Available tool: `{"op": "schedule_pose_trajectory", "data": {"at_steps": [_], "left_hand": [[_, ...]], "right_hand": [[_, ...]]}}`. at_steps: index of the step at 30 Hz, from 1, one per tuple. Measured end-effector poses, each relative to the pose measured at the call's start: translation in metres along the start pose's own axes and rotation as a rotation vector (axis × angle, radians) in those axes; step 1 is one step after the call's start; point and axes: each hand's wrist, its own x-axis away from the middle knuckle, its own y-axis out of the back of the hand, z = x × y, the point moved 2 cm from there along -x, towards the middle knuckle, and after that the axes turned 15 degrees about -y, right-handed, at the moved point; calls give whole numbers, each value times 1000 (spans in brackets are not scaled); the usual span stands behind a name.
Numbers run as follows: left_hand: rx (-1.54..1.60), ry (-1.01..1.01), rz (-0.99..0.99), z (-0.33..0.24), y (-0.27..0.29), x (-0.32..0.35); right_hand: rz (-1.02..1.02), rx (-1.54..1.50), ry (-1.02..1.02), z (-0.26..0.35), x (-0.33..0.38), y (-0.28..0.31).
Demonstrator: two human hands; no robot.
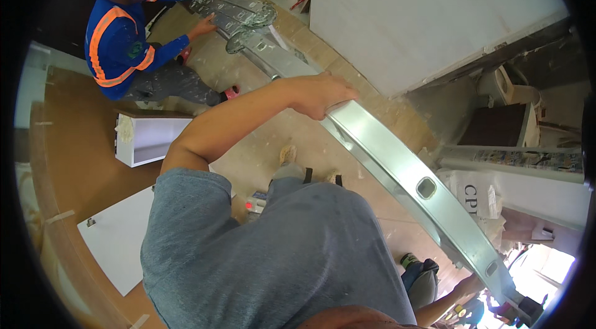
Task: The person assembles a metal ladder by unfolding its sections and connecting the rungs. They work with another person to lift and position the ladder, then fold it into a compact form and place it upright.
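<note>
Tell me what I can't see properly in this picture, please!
All in the head view:
Right hand: fingers mostly hidden behind the silver metal frame.
Red-and-white thing on the floor: too small to identify.
White bag: contents hidden by the bag itself.
Bright area at lower right: washed out by glare.

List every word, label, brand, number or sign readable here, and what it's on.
White plastic wrapping at right: large dark capitals, legible, not copied out here.
Co-worker's blue sleeve: round green emblem, too small to read.
Patterned strip at right: possible print, too blurred to read.
Long metal piece: no lettering I can make out.
</note>
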Motion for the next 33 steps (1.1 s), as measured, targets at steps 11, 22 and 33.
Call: {"op": "schedule_pose_trajectory", "data": {"at_steps": [11,22,33], "left_hand": [[14,77,-150,-22,92,75],[1007,248,-1641,49,-144,91],[869,406,-1544,-6,-95,26]], "right_hand": [[-102,93,-48,93,11,74],[-95,373,2,92,7,100],[-125,-109,-2,179,45,117]]}}
